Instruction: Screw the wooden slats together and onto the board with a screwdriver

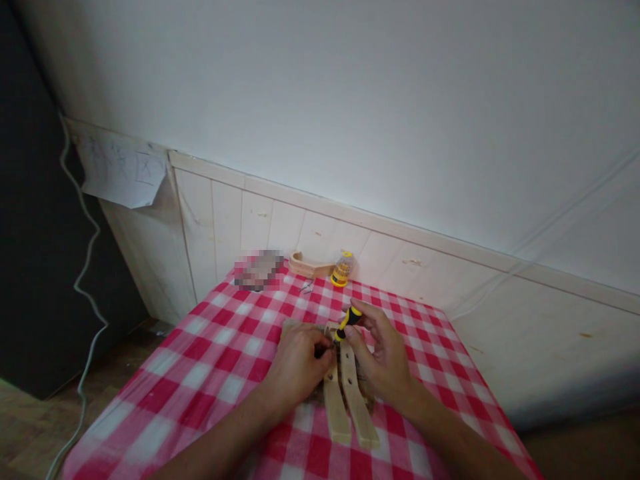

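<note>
The yellow-black screwdriver is pinched by the right hand over two wooden pieces, between the desk's side edges; whether anything is gripped by the left hand cannot be told.

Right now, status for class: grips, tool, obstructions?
Right grip holds screwdriver, tilted. Left grip close beside its lower end, possibly crowding. Wooden pieces below screwdriver.
</note>
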A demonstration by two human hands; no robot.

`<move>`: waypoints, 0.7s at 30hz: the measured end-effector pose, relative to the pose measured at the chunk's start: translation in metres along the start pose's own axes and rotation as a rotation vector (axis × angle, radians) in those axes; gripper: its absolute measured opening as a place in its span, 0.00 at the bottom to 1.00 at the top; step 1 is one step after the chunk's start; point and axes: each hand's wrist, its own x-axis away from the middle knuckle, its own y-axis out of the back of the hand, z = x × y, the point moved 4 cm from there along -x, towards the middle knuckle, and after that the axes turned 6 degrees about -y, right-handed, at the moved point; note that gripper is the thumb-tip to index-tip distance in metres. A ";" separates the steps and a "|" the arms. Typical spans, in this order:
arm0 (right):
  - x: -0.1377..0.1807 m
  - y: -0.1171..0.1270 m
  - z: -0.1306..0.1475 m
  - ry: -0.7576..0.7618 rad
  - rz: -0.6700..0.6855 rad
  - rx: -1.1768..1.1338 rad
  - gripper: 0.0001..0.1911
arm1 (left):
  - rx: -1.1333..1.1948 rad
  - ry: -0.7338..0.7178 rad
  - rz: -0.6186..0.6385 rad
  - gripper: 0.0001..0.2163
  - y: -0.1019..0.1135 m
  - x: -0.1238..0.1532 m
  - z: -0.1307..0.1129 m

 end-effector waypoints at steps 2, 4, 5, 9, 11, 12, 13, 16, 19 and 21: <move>0.001 -0.001 -0.001 -0.025 0.001 -0.026 0.20 | 0.004 -0.005 0.003 0.07 0.000 0.000 0.000; 0.001 -0.001 -0.002 -0.044 -0.009 -0.040 0.20 | 0.007 -0.010 0.006 0.08 -0.001 0.000 0.001; 0.001 0.000 -0.001 -0.049 -0.013 -0.039 0.19 | 0.008 -0.012 0.004 0.08 -0.001 0.000 0.001; -0.001 0.001 0.002 -0.034 -0.017 -0.002 0.18 | 0.003 -0.007 -0.012 0.07 0.000 0.000 0.001; -0.002 0.002 0.004 -0.012 -0.022 0.006 0.18 | -0.003 -0.007 -0.010 0.08 0.000 0.000 0.000; -0.002 0.002 0.005 -0.002 -0.027 0.002 0.17 | -0.003 -0.008 -0.004 0.08 0.000 0.000 0.000; -0.002 0.002 0.004 0.004 -0.033 -0.006 0.17 | -0.002 -0.008 0.003 0.08 -0.001 0.000 0.000; -0.003 0.000 0.000 -0.019 -0.058 -0.047 0.17 | 0.007 0.005 0.016 0.08 -0.002 0.000 0.001; -0.003 0.000 -0.008 -0.072 -0.099 -0.077 0.17 | 0.018 0.010 0.017 0.08 -0.003 0.001 0.003; -0.003 0.000 -0.012 -0.091 -0.114 -0.079 0.17 | 0.019 0.010 0.011 0.07 -0.003 0.000 0.003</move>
